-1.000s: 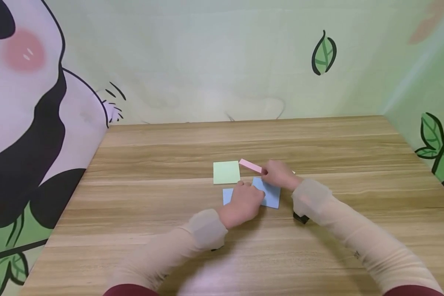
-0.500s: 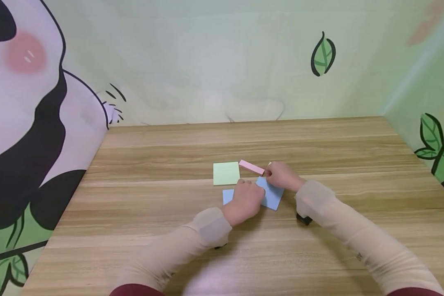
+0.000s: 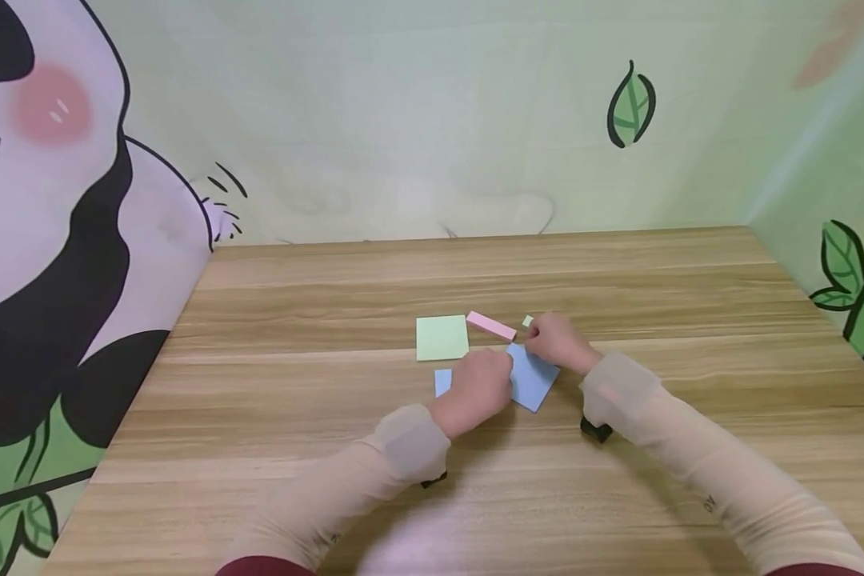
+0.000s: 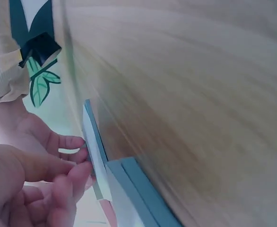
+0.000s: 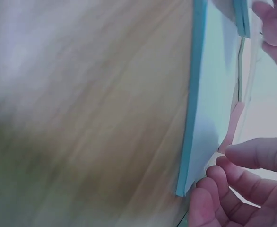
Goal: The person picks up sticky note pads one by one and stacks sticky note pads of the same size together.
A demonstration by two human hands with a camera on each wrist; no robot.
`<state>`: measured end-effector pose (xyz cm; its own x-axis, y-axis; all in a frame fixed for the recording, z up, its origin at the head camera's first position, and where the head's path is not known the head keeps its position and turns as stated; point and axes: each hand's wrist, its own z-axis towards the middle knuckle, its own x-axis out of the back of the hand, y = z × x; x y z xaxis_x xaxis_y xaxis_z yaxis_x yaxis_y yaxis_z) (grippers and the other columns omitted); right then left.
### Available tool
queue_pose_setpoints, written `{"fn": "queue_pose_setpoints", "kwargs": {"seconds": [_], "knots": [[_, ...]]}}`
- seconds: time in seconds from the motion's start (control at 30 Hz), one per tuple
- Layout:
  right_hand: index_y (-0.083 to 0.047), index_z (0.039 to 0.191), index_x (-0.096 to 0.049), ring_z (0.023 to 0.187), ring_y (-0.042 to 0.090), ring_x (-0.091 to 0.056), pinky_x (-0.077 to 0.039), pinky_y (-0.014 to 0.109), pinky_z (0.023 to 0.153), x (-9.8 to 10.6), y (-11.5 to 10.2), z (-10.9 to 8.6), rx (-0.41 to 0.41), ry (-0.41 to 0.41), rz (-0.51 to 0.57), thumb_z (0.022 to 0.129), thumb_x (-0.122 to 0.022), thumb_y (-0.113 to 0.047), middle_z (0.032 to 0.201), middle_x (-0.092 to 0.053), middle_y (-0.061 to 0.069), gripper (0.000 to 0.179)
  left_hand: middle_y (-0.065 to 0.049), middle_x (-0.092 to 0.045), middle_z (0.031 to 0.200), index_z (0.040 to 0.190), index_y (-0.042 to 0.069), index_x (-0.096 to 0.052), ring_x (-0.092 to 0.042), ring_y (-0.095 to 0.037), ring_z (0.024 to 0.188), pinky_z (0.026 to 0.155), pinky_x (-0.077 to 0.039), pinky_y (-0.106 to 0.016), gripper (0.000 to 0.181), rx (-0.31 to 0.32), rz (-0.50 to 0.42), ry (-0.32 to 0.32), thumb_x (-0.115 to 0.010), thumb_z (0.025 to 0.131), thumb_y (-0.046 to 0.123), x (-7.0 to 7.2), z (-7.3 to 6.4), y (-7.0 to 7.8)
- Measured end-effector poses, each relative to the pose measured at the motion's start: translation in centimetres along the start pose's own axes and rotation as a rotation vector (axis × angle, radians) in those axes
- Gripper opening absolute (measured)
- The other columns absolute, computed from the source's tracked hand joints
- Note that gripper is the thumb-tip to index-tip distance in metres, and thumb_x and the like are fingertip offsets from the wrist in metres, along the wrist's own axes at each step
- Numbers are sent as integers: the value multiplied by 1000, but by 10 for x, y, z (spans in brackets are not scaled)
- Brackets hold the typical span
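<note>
A blue sticky note pad (image 3: 532, 384) lies turned at an angle between my hands. My right hand (image 3: 560, 342), fingers curled, holds this pad at its far right edge, and a small pale green piece (image 3: 528, 322) shows beside that hand. My left hand (image 3: 478, 387) is loosely curled over the gap between this pad and a second blue pad (image 3: 442, 381), which it mostly covers. In the left wrist view, the left fingertips (image 4: 84, 171) are close to the turned pad, with nothing visible between them. Beyond lie a green sticky note pad (image 3: 442, 338) and a pink strip pad (image 3: 491, 326).
Everything lies on a wood-grain table (image 3: 317, 312). A printed backdrop (image 3: 374, 128) with a panda and leaves stands behind the table. Both forearms reach in from the near side, with a dark wrist camera (image 3: 596, 430) under the right wrist.
The right hand has slid slightly right, and the blue pad has shifted right and turned clockwise with it. The pale green piece now shows left of that hand. The left hand has barely moved.
</note>
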<state>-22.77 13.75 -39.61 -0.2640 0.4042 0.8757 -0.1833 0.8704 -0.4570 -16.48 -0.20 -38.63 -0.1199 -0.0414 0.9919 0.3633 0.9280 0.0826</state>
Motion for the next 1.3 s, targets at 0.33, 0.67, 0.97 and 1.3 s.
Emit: {"fn": "queue_pose_setpoints", "kwargs": {"seconds": [0.33,0.67,0.97,1.3], "knots": [[-9,54,-51,45,9,-37,-29,19,42,0,2,1,-50,-21,18,73,-52,-7,49,-39,-3,19,-1,-47,57,60,11,-50,-43,-12,49,35,-33,-23,17,22,-159,-61,-55,76,10,-1,4,-3],[-6,57,-51,41,8,-40,-33,17,37,1,5,-5,-92,-62,86,73,-52,-6,51,-44,-1,16,-2,-49,58,56,11,-48,-43,-14,51,36,-33,-24,22,8,-136,-20,-56,76,10,-4,10,-4],[-3,63,-55,38,8,-43,-38,18,37,2,8,-9,-147,-93,102,74,-51,-6,51,-44,0,12,0,-43,53,52,13,-41,-41,-13,50,39,-32,-22,29,-16,-140,-30,-55,76,7,-8,14,-6],[0,70,-54,44,10,-48,-43,20,41,3,14,-14,-185,-116,167,78,-51,-5,54,-47,2,10,0,-45,53,51,12,-43,-43,-14,52,41,-33,-22,28,-14,-141,-13,-56,75,6,-10,17,-6]]}}
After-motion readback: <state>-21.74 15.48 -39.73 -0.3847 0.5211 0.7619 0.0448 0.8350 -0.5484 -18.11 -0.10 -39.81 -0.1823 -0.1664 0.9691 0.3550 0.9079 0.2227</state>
